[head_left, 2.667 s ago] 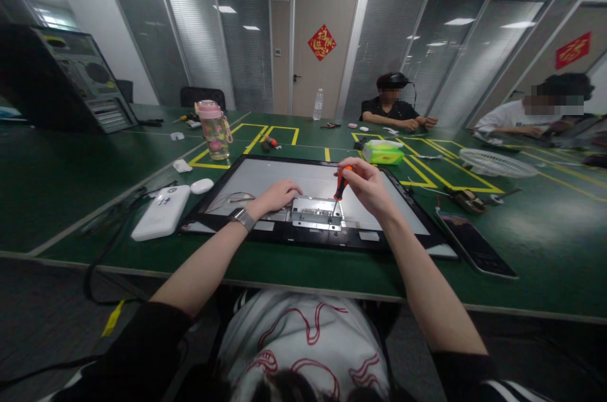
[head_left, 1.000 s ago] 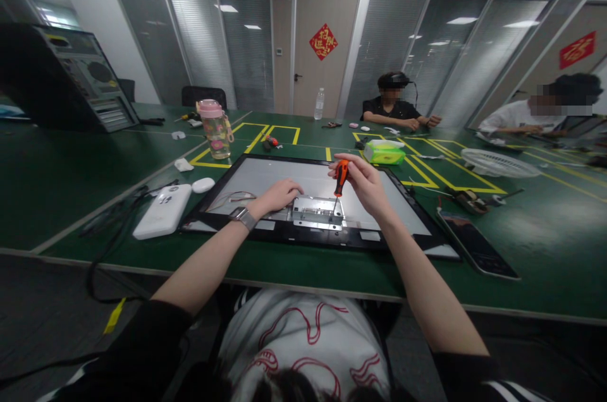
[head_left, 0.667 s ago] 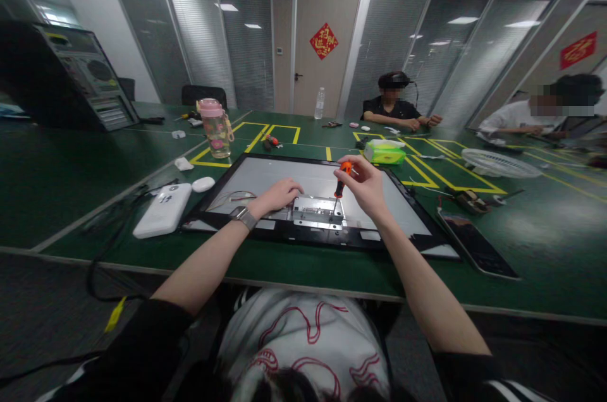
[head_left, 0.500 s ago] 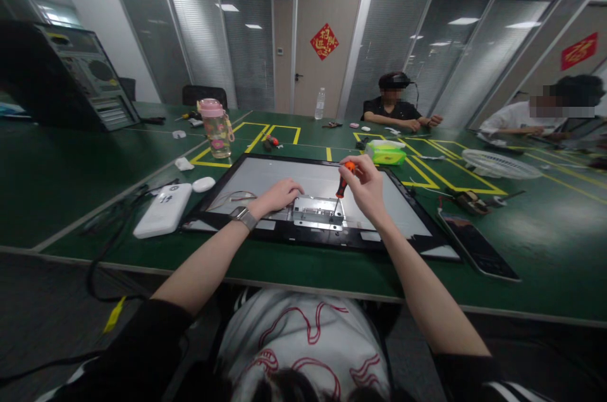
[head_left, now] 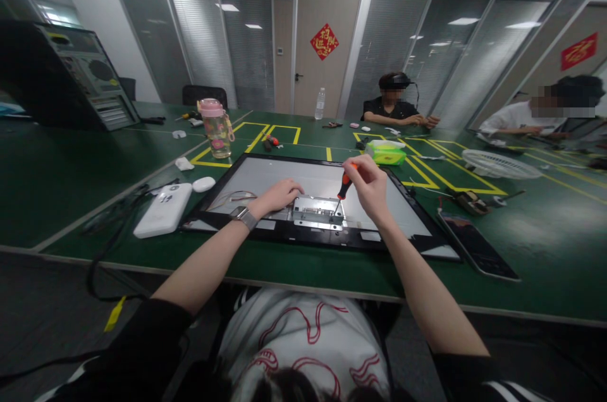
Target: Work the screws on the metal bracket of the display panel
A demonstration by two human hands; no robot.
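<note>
A flat screen panel (head_left: 256,173) with a black frame lies on the table before me. Near its front edge sits a silver metal bracket (head_left: 310,215). My right hand (head_left: 370,184) grips the handle of an orange and black screwdriver (head_left: 345,186). The shaft leans to the left as it goes down, and its tip is at the bracket's right end; I cannot make out a screw there. My left hand (head_left: 279,194) rests flat on the panel, its fingers stretched out by the bracket's left corner. Thin wires (head_left: 232,196) lie left of that hand.
Left of the panel are a white power bank-like block (head_left: 164,211), a white case (head_left: 203,184) and a pink-lided bottle (head_left: 215,129). To the right lies a dark phone (head_left: 478,244). A green packet (head_left: 386,152) stands behind the panel. Two people sit across the table.
The top of the screwdriver has tipped slightly to the right along with my right hand, so the tool leans more. My left hand stays where it was.
</note>
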